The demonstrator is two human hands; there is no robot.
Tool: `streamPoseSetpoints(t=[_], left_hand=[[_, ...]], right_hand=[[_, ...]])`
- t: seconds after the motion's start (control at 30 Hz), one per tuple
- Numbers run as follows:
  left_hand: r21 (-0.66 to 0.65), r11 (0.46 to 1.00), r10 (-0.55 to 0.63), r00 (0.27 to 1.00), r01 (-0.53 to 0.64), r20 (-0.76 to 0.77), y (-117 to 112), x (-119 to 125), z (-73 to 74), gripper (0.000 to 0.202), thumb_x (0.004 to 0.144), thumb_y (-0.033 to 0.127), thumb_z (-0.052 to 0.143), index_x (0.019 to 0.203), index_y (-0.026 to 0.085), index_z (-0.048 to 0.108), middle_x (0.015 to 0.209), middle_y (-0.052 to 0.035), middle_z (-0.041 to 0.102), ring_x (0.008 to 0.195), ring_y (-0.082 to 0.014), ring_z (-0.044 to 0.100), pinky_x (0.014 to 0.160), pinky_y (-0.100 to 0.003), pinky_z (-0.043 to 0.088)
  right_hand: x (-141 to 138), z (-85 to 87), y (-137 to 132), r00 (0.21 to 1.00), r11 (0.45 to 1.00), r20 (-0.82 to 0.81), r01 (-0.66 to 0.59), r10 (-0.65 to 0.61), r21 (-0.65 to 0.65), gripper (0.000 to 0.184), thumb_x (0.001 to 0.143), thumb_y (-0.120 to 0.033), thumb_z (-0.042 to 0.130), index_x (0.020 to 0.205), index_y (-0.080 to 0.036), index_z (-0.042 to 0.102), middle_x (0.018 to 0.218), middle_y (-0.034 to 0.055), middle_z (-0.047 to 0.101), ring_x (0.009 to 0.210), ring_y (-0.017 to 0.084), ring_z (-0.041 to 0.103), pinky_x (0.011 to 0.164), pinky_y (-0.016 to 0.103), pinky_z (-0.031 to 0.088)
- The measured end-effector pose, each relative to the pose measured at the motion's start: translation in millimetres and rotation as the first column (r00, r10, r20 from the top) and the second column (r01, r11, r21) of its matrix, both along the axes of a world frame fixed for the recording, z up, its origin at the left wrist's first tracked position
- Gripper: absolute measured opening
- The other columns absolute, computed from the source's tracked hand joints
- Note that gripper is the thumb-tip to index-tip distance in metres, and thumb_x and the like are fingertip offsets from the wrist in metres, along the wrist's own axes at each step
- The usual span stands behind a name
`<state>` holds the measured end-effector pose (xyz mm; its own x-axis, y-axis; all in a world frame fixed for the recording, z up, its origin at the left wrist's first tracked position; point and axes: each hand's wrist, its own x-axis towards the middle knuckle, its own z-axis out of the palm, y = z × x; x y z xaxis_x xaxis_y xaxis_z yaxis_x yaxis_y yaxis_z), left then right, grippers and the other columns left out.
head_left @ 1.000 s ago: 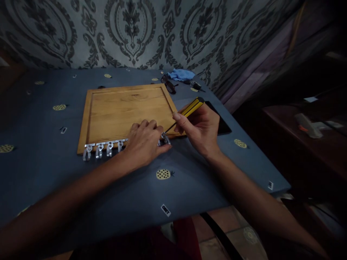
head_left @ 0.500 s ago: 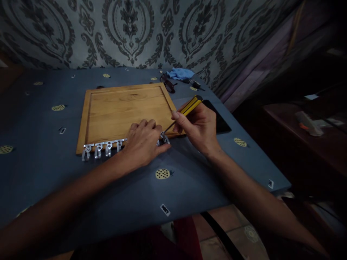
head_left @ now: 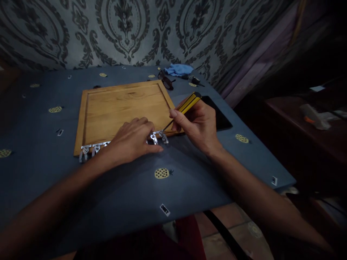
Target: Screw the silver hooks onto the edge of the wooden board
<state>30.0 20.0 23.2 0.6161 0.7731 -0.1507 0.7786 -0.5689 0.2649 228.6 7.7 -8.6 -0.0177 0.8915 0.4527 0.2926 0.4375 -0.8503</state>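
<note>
A wooden board (head_left: 121, 104) with a raised frame lies on the table. Along its near edge runs a metal hook rail (head_left: 93, 146) with several silver hooks, its middle covered by my left hand. My left hand (head_left: 132, 141) rests over the rail and the board's edge, fingers lying forward on the wood and the thumb stretched out below the hooks. My right hand (head_left: 197, 124) grips a yellow and black screwdriver (head_left: 189, 103), held at a slant. Its tip meets the rail at the rightmost hook (head_left: 164, 137); the screw there is too small to make out.
Behind the board's far right corner lie sunglasses (head_left: 166, 81), a blue cloth (head_left: 179, 69) and a small dark item, perhaps keys (head_left: 195, 81). A flat black object (head_left: 221, 115) lies beyond my right hand. A patterned curtain (head_left: 124, 29) hangs behind the table (head_left: 121, 202).
My left hand has slid left along the rail, uncovering a hook near the right end and covering more on the left. The screwdriver stays at the rightmost hook. The view has shifted slightly.
</note>
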Motion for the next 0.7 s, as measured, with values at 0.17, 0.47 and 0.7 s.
streamPoseSetpoints(t=[0.17,0.47,0.7], left_hand=[[0.043,0.999,-0.023,1.0,0.023,0.006,-2.5,2.4,-6.5,0.045,0.089,0.053,0.072,0.118,0.019,0.066,0.122,-0.0098,0.066,0.12,-0.0321,0.059,0.098,-0.045,0.047],[0.128,0.992,0.019,1.0,-0.021,0.021,-7.5,15.5,-13.7,0.051,0.09,0.06,0.068,0.116,0.016,0.069,0.119,-0.0109,0.068,0.115,-0.033,0.061,0.096,-0.046,0.048],[0.174,0.984,0.024,0.998,-0.033,0.051,-8.4,18.4,-18.9,0.047,0.091,0.057,0.068,0.113,0.016,0.071,0.117,-0.0114,0.068,0.115,-0.0348,0.061,0.093,-0.048,0.048]], right_hand=[[-1.3,0.5,-0.2,1.0,1.0,-0.024,0.009,-0.009,0.011,0.04,0.084,-0.062,0.075,0.084,-0.027,0.057,0.062,-0.0033,0.056,0.05,0.015,0.058,0.047,0.033,0.052],[-3.0,0.1,0.0,0.999,1.0,-0.044,0.012,-0.011,0.018,0.041,0.083,-0.063,0.076,0.082,-0.027,0.057,0.06,-0.0041,0.058,0.047,0.014,0.057,0.046,0.033,0.052],[-2.4,-0.6,0.1,0.999,1.0,-0.035,0.017,-0.016,0.015,0.04,0.083,-0.061,0.077,0.081,-0.026,0.057,0.062,-0.0041,0.057,0.049,0.014,0.057,0.048,0.033,0.052]])
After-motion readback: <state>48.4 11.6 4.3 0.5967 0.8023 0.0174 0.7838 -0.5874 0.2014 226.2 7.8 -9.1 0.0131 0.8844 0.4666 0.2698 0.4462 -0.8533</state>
